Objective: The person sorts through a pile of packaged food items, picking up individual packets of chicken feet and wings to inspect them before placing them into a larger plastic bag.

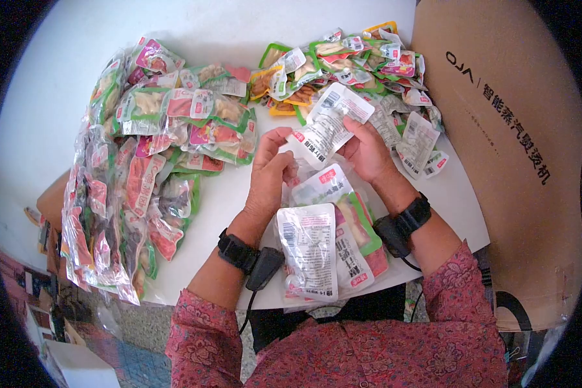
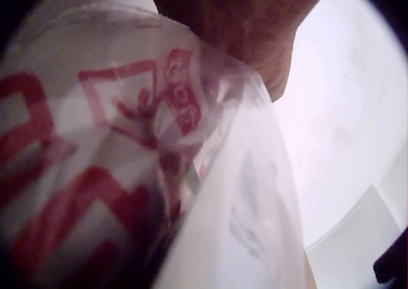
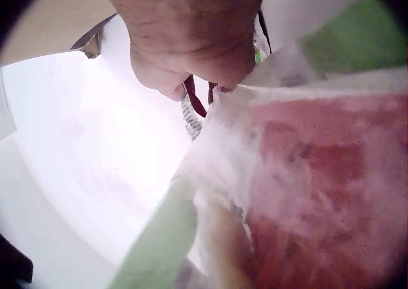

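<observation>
In the head view, my right hand [image 1: 368,154] pinches a white-labelled packet [image 1: 330,126] between thumb and fingers, tilted over a clear plastic bag. My left hand [image 1: 271,171], fingers curled, grips the bag's edge beside the packet's lower left corner. Inside the bag lie several packets, one showing a white printed back [image 1: 309,249]. The left wrist view has my left hand [image 2: 248,37] at the edge of the clear bag [image 2: 280,174], over red print. In the right wrist view my right hand [image 3: 191,37] is at the crumpled bag [image 3: 220,133], beside a red and green packet [image 3: 319,180].
On the white table [image 1: 220,194], many bagged packets [image 1: 142,174] cover the left side. A heap of loose packets [image 1: 349,61] lies at the back right. A large cardboard box [image 1: 504,129] stands along the right edge.
</observation>
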A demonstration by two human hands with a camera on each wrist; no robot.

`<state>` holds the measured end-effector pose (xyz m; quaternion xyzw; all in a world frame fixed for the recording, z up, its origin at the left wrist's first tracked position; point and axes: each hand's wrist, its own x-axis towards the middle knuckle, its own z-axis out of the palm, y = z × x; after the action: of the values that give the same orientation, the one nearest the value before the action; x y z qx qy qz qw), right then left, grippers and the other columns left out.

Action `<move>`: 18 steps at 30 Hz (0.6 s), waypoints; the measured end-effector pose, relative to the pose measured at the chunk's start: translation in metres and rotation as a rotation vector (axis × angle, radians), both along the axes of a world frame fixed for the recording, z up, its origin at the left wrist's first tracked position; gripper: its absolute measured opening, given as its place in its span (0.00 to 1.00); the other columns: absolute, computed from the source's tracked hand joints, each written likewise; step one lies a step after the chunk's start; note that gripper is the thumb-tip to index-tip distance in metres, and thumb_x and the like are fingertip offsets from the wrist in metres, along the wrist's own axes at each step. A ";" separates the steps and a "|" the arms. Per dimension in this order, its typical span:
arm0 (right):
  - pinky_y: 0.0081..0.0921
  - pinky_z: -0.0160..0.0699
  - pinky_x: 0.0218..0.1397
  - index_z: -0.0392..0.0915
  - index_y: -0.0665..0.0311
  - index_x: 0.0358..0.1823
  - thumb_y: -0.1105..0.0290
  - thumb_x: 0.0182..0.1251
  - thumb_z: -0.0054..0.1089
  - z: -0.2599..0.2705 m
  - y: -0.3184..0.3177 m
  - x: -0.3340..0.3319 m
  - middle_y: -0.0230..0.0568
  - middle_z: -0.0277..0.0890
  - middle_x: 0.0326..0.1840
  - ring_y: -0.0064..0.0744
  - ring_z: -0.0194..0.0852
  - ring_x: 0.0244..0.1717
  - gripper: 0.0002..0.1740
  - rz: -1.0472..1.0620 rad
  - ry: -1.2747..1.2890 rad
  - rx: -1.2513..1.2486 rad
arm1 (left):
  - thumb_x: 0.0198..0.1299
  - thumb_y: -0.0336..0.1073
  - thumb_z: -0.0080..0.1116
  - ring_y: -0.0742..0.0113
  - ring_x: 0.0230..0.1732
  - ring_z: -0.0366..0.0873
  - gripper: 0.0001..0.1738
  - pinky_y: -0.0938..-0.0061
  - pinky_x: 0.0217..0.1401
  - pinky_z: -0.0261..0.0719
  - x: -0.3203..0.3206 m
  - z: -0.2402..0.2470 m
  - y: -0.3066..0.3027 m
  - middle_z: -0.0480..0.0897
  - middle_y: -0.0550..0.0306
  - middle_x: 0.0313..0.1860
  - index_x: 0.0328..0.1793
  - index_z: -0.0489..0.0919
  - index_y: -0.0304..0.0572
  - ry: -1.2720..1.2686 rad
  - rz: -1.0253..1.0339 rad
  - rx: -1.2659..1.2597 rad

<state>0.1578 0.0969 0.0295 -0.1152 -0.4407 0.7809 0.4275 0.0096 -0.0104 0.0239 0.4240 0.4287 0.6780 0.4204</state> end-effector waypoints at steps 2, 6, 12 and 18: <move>0.35 0.75 0.49 0.64 0.64 0.53 0.67 0.62 0.46 0.002 -0.001 -0.001 0.40 0.72 0.47 0.34 0.74 0.46 0.19 -0.047 0.063 0.014 | 0.56 0.30 0.46 0.83 0.22 0.63 0.14 0.88 0.21 0.61 -0.001 -0.001 0.002 0.75 0.64 0.40 0.49 0.71 0.43 -0.063 0.002 0.013; 0.34 0.75 0.48 0.65 0.64 0.53 0.68 0.61 0.47 0.002 0.000 0.000 0.40 0.72 0.47 0.33 0.74 0.45 0.19 -0.049 0.024 0.013 | 0.59 0.34 0.47 0.83 0.21 0.63 0.11 0.87 0.21 0.63 -0.001 -0.006 0.004 0.73 0.66 0.29 0.47 0.71 0.43 -0.060 -0.056 -0.066; 0.33 0.76 0.46 0.65 0.66 0.53 0.68 0.61 0.47 0.003 0.007 0.005 0.40 0.72 0.46 0.32 0.74 0.44 0.19 -0.072 -0.111 0.130 | 0.59 0.35 0.48 0.82 0.25 0.65 0.08 0.86 0.28 0.67 -0.008 -0.003 0.001 0.72 0.68 0.28 0.44 0.72 0.45 0.040 -0.099 -0.082; 0.32 0.80 0.39 0.65 0.66 0.52 0.70 0.61 0.47 0.005 0.028 0.015 0.40 0.72 0.45 0.32 0.74 0.42 0.18 -0.314 -0.047 0.150 | 0.57 0.31 0.51 0.80 0.30 0.67 0.07 0.83 0.34 0.67 -0.005 0.006 -0.003 0.72 0.65 0.29 0.42 0.73 0.39 0.562 -0.086 -0.028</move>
<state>0.1728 0.1249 0.0342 -0.1685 -0.4841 0.6667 0.5411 0.0041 -0.0130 0.0295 0.6075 0.5191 0.5094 0.3193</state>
